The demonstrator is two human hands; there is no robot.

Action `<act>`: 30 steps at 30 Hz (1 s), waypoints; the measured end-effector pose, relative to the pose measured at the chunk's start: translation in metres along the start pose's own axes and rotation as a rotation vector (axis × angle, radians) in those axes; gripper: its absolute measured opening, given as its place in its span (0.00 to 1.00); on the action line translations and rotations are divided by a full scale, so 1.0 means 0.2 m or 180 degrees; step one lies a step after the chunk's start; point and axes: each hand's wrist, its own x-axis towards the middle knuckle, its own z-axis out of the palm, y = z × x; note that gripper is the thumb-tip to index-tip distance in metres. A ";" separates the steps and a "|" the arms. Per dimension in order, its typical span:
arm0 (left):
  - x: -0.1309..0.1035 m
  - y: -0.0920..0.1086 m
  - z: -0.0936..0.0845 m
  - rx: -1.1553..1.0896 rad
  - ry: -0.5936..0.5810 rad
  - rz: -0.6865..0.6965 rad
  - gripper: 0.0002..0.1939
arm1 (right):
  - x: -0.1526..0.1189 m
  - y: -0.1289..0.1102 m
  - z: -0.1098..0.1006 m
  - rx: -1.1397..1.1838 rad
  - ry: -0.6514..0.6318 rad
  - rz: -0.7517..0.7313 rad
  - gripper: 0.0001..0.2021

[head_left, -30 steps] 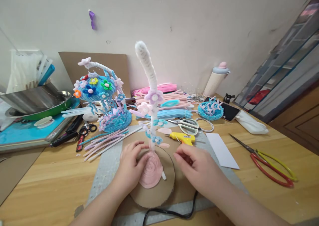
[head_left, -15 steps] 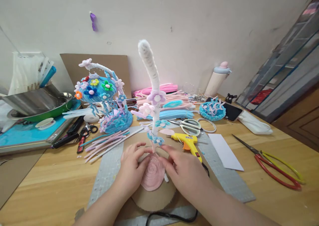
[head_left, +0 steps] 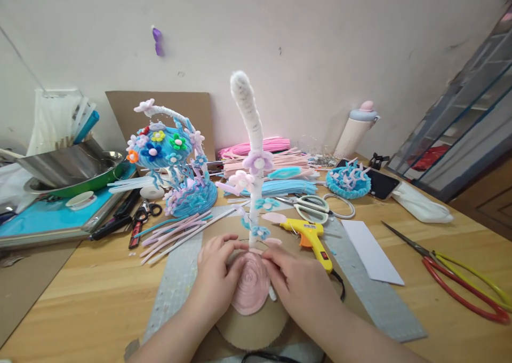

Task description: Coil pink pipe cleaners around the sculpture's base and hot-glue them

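Observation:
A flat spiral of pale pink pipe cleaner point(head_left: 250, 291) lies on a round cardboard base point(head_left: 254, 328). My left hand point(head_left: 216, 272) is closed on the spiral's left edge, thumb pressed on its top and fingers curled toward the back. At its back right edge, my right hand point(head_left: 302, 280) pinches the loose pink pipe cleaner end point(head_left: 274, 241), which sticks out above the fingers. Behind the spiral rises a white fuzzy stem point(head_left: 253, 128), tilted at its top, bearing a lilac flower point(head_left: 259, 162), a pale pink flower point(head_left: 241, 182) and blue flowers point(head_left: 267, 204).
A yellow glue gun point(head_left: 308, 235) lies right of the stem, near pale-handled scissors point(head_left: 312, 211). Red-and-yellow-handled scissors point(head_left: 440, 272) lie far right, beyond a white card point(head_left: 372, 252). A finished blue flowered piece point(head_left: 192, 197) and loose pipe cleaners point(head_left: 176, 235) are left.
The pink strand's end, upright by the stem before, now leans right at my right fingers. My left hand keeps its place on the spiral. The whole view has shifted slightly.

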 end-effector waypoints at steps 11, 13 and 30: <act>-0.01 0.01 0.00 0.0128 0.0004 0.0008 0.12 | 0.03 0.10 0.04 -0.0463 0.0384 -0.0210 0.13; -0.01 0.01 0.00 0.0144 0.0012 0.0027 0.13 | 0.04 0.11 0.04 -0.0589 0.0352 -0.0155 0.13; -0.01 0.02 0.00 0.0716 -0.0073 0.0211 0.16 | 0.03 0.11 0.03 0.0408 -0.0046 -0.0101 0.13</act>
